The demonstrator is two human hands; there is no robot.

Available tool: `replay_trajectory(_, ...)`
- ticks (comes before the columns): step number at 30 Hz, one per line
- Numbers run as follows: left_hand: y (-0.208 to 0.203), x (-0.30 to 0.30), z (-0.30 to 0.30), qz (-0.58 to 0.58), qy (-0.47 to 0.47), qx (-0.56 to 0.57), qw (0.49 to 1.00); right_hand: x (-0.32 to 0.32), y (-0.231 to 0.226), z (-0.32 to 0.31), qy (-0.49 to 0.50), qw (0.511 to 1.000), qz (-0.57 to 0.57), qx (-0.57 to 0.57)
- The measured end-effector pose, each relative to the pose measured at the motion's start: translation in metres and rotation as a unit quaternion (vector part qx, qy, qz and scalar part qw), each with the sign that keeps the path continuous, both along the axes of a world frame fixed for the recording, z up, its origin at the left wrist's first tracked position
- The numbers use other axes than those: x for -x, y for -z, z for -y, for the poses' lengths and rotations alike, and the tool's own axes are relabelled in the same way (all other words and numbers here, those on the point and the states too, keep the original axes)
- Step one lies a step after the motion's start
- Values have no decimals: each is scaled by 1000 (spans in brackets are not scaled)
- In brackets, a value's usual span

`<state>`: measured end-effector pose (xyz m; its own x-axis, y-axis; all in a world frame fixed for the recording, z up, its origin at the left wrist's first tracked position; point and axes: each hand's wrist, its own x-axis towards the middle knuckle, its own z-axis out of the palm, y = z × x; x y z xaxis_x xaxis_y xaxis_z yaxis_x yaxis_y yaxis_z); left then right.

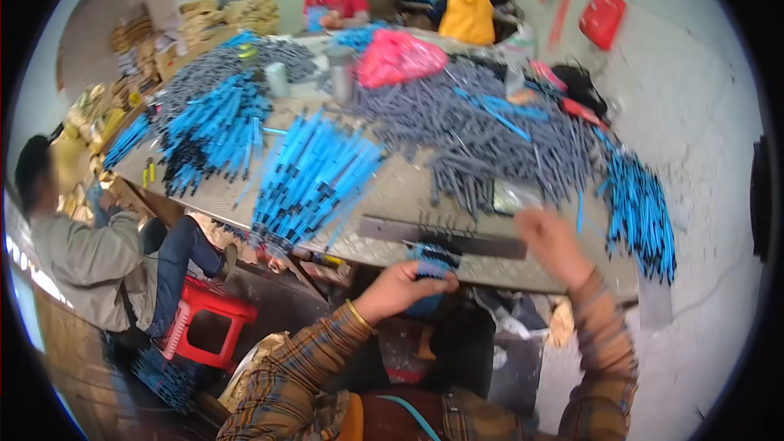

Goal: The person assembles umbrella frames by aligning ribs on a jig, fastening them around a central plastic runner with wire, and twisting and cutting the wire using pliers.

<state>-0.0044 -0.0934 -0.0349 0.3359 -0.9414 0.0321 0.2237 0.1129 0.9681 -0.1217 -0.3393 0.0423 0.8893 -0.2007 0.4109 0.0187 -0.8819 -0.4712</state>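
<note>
My left hand [402,289] is closed around a bundle of thin blue rods with dark ends [436,254], just off the table's near edge. The dark ends point toward the table and part of the blue lengths shows below my fingers. Right behind the bundle, a long dark metal bar [392,229] lies along the edge, with several thin upright pins by it. Motion blurs my right hand [554,242], which hovers over the bar's right end near a small clear plastic packet [516,196]. Its fingers are too smeared to show whether they hold anything.
On the table [400,175] lie a wide heap of grey tubes [490,135], fanned blue rods [314,171], more blue rods at left [216,126] and right [641,208], and a pink plastic bag [400,57]. A person [98,253] sits at left beside a red stool [214,318]; others work behind.
</note>
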Motion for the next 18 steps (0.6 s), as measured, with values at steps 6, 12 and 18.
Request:
replay_trajectory(6, -4, 2, 1, 8, -39, 0, 999, -10, -98, 81, 180, 912, 259, -262)
replay_trajectory(12, -1, 5, -1, 2, -50, 6, 999, 10, -19, -32, -50, 987, 91, -124)
replay_trajectory(18, -10, 8, -4, -9, -63, -23, 998, 12, 9, -68, -91, 988, 75, -102)
